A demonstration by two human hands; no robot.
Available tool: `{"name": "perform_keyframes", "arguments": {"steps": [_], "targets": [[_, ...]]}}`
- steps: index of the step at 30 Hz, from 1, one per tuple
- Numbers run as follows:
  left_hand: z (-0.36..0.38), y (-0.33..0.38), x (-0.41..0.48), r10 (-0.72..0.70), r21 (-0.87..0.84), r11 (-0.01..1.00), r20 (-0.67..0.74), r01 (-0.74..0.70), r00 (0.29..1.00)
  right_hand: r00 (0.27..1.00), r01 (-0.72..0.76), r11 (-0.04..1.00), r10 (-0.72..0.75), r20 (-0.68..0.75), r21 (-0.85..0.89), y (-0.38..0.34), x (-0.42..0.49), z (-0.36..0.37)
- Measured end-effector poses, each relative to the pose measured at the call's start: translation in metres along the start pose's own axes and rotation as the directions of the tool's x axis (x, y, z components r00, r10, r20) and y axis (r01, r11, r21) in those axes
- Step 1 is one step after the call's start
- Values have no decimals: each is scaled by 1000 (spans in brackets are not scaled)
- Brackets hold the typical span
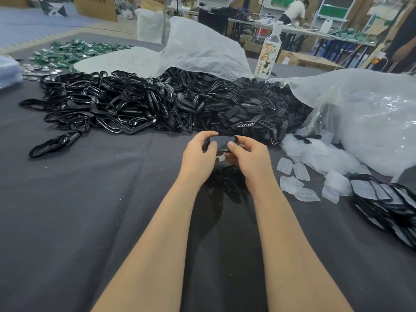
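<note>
Grey-clothed table [67, 221], cardboard boxes [96, 5] behind

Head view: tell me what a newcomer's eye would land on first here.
The big heap of glossy black plastic parts sprawls across the far side of the grey cloth. At the centre, the left hand and right hand together grip one black part just before that heap. To the right, pale translucent pieces lie scattered by a clear plastic bag.

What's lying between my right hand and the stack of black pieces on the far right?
In the head view, loose translucent white pieces lie on the grey cloth between the right hand and the stack.
</note>
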State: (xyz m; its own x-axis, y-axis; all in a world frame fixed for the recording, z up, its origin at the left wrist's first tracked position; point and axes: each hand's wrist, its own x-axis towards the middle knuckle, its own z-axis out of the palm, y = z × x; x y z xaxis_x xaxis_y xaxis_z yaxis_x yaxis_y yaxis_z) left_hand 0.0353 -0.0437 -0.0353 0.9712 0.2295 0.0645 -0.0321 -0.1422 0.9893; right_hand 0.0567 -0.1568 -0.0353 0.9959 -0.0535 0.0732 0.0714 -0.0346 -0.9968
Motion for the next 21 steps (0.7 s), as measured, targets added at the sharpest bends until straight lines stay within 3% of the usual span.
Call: {"name": "perform_keyframes", "arguments": {"steps": [6,10,12,15,21], "targets": [[-1,-1,0,17,102,995,14,-18,1000,1000,-10,997,8,-22,-82,0,1,-1],[-2,-3,2,-19,56,998,-6,19,1000,997,76,941,-67,38,-330,-1,-1,-1],[-2,-4,3,-24,35,999,-3,24,1000,994,104,921,-102,26,-375,-1,-2,1],[-1,-5,4,-27,18,999,10,27,1000,995,93,924,-100,0,-372,0,0,0],[0,-6,4,-26,13,1000,14,26,1000,999,47,980,-47,4,-194,4,2,-4]]}}
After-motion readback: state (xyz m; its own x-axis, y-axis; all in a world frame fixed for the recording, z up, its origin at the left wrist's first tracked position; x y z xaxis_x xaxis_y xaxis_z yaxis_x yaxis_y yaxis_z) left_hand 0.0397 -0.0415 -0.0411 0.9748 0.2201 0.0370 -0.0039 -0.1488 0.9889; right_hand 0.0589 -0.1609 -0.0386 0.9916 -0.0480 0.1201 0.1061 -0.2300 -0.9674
